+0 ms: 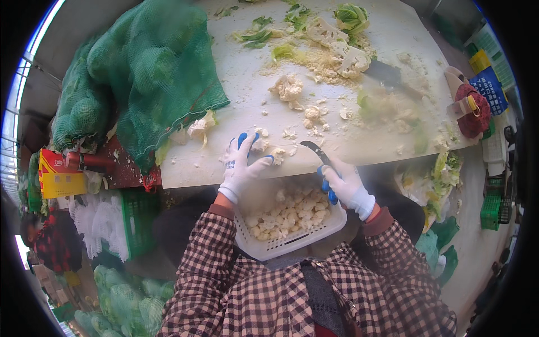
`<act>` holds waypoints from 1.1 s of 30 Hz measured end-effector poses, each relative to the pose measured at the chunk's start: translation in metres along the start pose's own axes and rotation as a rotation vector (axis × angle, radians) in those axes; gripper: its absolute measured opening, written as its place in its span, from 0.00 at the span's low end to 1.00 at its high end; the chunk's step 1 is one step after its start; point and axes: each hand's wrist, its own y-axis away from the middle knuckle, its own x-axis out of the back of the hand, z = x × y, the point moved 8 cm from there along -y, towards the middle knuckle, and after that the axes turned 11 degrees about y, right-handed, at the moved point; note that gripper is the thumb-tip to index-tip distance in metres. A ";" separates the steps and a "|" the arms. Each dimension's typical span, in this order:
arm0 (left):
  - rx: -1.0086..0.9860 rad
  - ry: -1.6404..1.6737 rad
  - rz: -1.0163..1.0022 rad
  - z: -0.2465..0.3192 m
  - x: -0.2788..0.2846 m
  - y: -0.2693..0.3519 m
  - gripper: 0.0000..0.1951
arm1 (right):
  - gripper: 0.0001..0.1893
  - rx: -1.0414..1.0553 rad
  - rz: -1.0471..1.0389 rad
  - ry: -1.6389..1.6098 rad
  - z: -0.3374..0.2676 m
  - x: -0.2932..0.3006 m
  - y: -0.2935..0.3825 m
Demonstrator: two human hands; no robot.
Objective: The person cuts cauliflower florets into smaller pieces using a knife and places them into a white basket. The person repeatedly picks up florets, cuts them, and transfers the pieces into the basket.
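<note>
My left hand (243,165), in a white glove with blue fingertips, rests at the table's front edge with its fingers apart. Its fingers reach around a cauliflower floret (261,144), and a second floret (278,156) lies by the thumb; whether it presses on them I cannot tell. A small knife with a dark curved blade (316,151) is held in my gloved right hand (343,182), its tip pointing up and left over the tabletop. Below both hands, a white plastic basket (290,246) holds many cut florets (290,219). Larger cauliflower pieces (287,88) lie farther in on the white table (236,84).
Green mesh sacks (164,71) of vegetables cover the table's left side. Cut cauliflower (351,59), leaves and a dark broad blade (383,73) lie farther back. A red thermos (86,162) is at left, a bottle (463,107) at right. A person (54,244) is at far left.
</note>
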 end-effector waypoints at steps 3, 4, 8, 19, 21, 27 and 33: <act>0.055 -0.068 -0.277 0.007 -0.035 -0.010 0.29 | 0.12 -0.013 0.124 -0.050 -0.005 0.039 -0.006; 0.134 0.151 -0.251 0.006 -0.037 -0.020 0.28 | 0.13 -0.023 0.149 0.014 -0.006 0.049 -0.010; -0.014 0.272 0.069 0.009 -0.021 -0.089 0.30 | 0.12 0.002 0.197 -0.088 -0.002 0.065 -0.016; 0.002 0.149 -0.060 0.001 -0.053 -0.202 0.26 | 0.13 -0.005 0.172 -0.173 0.024 0.053 -0.044; 0.101 0.223 0.046 -0.001 -0.048 -0.173 0.23 | 0.14 0.074 0.213 -0.024 0.019 0.053 -0.049; 0.182 0.173 0.214 -0.002 -0.029 -0.086 0.14 | 0.11 0.324 0.264 0.392 -0.011 0.017 -0.054; 0.207 0.236 0.289 0.008 -0.026 -0.072 0.13 | 0.11 0.385 0.292 0.469 -0.033 -0.026 -0.068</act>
